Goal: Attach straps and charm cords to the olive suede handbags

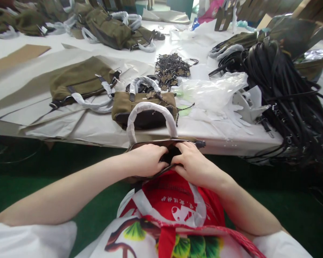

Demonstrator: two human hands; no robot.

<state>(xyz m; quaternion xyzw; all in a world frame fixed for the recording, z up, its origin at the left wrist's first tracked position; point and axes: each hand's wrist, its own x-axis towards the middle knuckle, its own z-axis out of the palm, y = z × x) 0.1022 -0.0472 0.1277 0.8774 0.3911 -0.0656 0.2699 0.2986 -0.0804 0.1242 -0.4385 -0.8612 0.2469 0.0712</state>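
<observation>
An olive-brown handbag (161, 143) with an unzipped top rests on my lap against a red apron, below the table's front edge. Its handle (150, 113) is wrapped in white foam and arches upward. My left hand (146, 159) grips the near rim of the bag's mouth, fingers curled into the opening. Opposite it, my right hand (192, 163) has its fingers tucked into the same dark opening. The fingertips of both are hidden inside.
A second olive bag (144, 107) stands on the white table (97, 130) just behind. A flat olive bag (80, 80) lies left, metal clasps (172, 68) and clear plastic bags (212, 91) centre, black straps (285, 96) right. More bags sit at the back. Green floor below.
</observation>
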